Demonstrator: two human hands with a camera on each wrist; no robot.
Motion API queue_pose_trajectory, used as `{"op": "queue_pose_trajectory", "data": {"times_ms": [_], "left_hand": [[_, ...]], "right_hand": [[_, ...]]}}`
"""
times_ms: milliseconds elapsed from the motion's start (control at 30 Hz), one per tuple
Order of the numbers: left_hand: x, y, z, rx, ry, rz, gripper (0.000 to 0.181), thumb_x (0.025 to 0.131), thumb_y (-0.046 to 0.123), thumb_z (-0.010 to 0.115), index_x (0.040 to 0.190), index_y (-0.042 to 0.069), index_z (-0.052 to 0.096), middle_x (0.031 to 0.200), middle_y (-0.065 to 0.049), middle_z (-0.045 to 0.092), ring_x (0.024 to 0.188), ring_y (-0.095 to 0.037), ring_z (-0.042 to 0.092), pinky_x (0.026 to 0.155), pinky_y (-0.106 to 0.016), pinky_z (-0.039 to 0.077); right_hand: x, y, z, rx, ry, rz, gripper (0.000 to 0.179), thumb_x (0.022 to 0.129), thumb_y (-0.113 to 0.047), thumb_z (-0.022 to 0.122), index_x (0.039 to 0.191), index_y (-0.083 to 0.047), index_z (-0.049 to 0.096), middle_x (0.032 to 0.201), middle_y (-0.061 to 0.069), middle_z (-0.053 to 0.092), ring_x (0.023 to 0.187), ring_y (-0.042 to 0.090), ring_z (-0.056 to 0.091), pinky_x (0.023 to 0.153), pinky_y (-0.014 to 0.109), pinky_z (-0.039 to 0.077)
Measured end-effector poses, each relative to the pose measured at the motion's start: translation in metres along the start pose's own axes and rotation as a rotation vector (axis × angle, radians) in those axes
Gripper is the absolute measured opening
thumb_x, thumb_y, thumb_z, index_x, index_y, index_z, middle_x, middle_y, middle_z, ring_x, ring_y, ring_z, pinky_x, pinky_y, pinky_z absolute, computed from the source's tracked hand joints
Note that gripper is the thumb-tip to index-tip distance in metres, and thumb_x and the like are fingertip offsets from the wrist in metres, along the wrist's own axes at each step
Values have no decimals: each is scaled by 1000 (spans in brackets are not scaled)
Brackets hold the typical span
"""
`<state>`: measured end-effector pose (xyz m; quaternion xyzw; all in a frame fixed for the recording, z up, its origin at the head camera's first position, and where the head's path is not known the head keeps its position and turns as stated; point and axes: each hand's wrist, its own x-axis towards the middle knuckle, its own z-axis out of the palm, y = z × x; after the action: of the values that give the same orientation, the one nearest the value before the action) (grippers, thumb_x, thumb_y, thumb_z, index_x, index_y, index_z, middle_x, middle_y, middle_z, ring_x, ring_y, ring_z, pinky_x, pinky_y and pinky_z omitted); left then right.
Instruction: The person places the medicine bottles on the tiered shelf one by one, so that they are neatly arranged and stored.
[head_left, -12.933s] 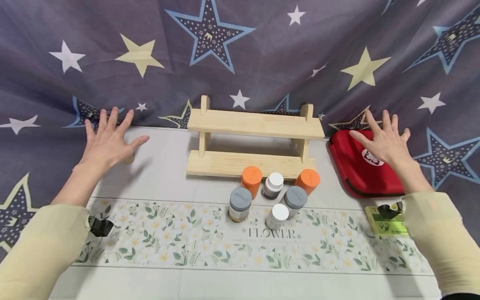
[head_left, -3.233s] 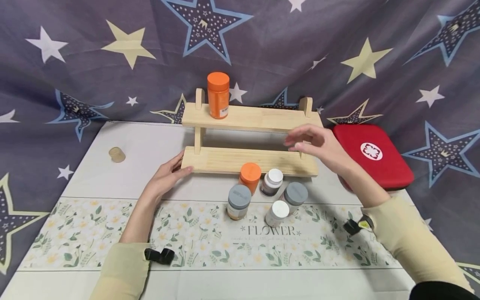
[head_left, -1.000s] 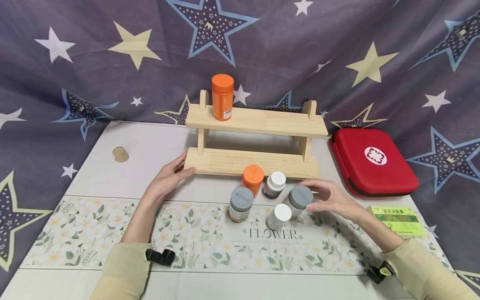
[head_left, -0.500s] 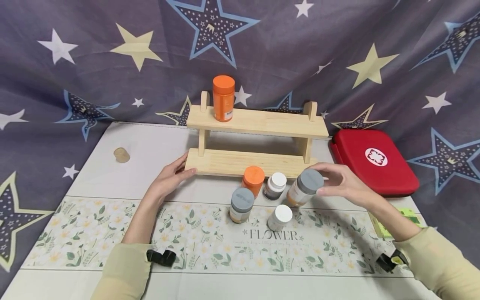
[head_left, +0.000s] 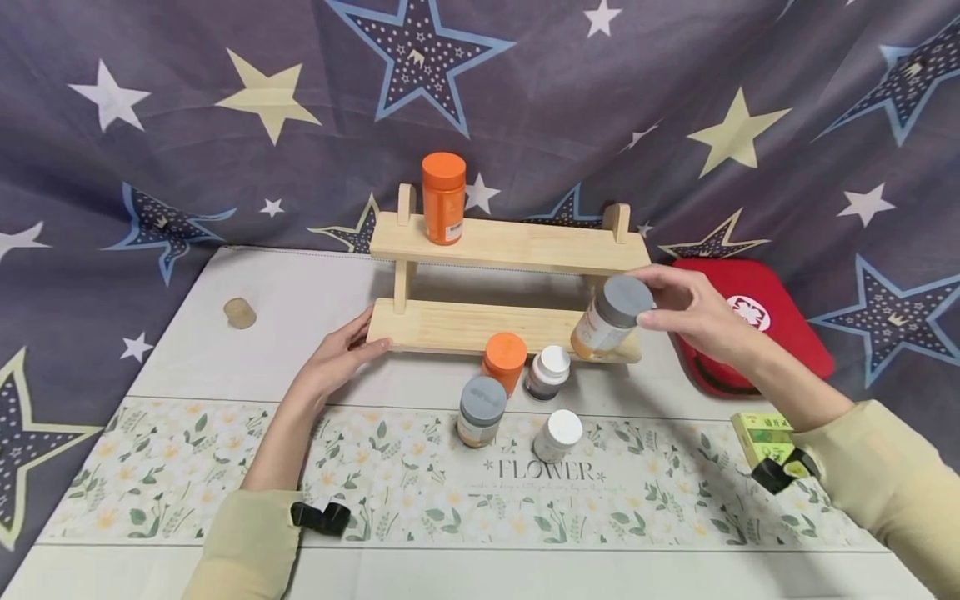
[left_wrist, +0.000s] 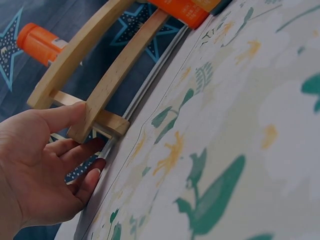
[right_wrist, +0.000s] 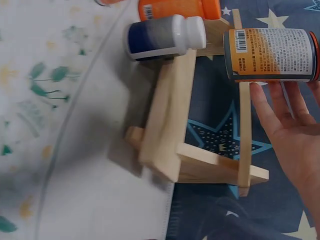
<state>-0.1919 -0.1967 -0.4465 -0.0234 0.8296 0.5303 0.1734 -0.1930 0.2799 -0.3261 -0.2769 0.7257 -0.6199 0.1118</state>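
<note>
My right hand (head_left: 693, 312) grips a grey-capped pill bottle (head_left: 600, 329), tilted in the air before the right part of the two-tier wooden shelf (head_left: 517, 246). Its orange-and-white label (right_wrist: 272, 54) shows in the right wrist view. My left hand (head_left: 333, 358) holds the left end of the lower board (head_left: 450, 325); in the left wrist view the thumb lies on the board, with the fingers behind. An orange bottle (head_left: 444, 200) stands at the left on the upper tier. Before the shelf stand another orange-capped bottle (head_left: 504, 360), a white-capped dark-labelled one (head_left: 548, 372), a grey-capped one (head_left: 481, 411) and a small white one (head_left: 558, 436).
A red first-aid case (head_left: 780, 312) lies at the right, partly behind the right arm. Near the right sleeve is a green-yellow box (head_left: 761, 437). A small tan cylinder (head_left: 240, 313) lies at the left of the table. A star-patterned curtain (head_left: 540, 108) hangs behind.
Earlier an orange bottle came to stand on the upper tier. Over the last second my right hand has lifted the grey-capped bottle from the table towards the shelf. My left hand stays put.
</note>
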Motion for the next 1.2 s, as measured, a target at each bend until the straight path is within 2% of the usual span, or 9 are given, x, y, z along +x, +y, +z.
{"op": "queue_pose_trajectory", "data": {"times_ms": [333, 600, 900, 1067, 1200], "left_hand": [[0, 1, 1, -4, -7, 6, 87, 101, 44, 63, 167, 25, 10, 172, -14, 25, 160, -38, 20, 131, -57, 16], [-1, -1, 1, -12, -6, 10, 87, 100, 44, 64, 166, 27, 10, 172, -13, 25, 159, -38, 21, 131, -58, 16], [-1, -1, 1, -17, -4, 10, 89, 99, 47, 66, 166, 30, 10, 172, -13, 25, 160, -38, 19, 131, -60, 12], [-1, -1, 1, -10, -7, 17, 89, 99, 46, 65, 166, 29, 10, 171, -14, 26, 160, -39, 19, 131, -60, 11], [-2, 1, 0, -8, -9, 22, 89, 100, 46, 65, 166, 27, 9, 171, -14, 26, 160, -39, 19, 131, -60, 11]], "right_hand": [[45, -15, 1, 11, 21, -6, 47, 89, 14, 57, 126, -11, 70, 111, -2, 74, 99, 9, 67, 89, 22, 58], [82, -24, 1, -5, -7, 20, 38, 93, 0, 60, 129, -10, 67, 115, 2, 73, 103, 16, 67, 93, 27, 60], [115, -31, 4, 71, 0, 22, 33, 95, -1, 63, 126, -11, 69, 112, 4, 73, 102, 17, 67, 90, 33, 63], [130, -31, 6, 128, 7, 18, 33, 95, 0, 64, 126, -9, 69, 113, 7, 71, 104, 19, 68, 89, 36, 64], [139, -30, 5, 129, 34, 25, 31, 96, -2, 64, 126, -8, 68, 114, 8, 70, 106, 21, 67, 89, 35, 64]]}}
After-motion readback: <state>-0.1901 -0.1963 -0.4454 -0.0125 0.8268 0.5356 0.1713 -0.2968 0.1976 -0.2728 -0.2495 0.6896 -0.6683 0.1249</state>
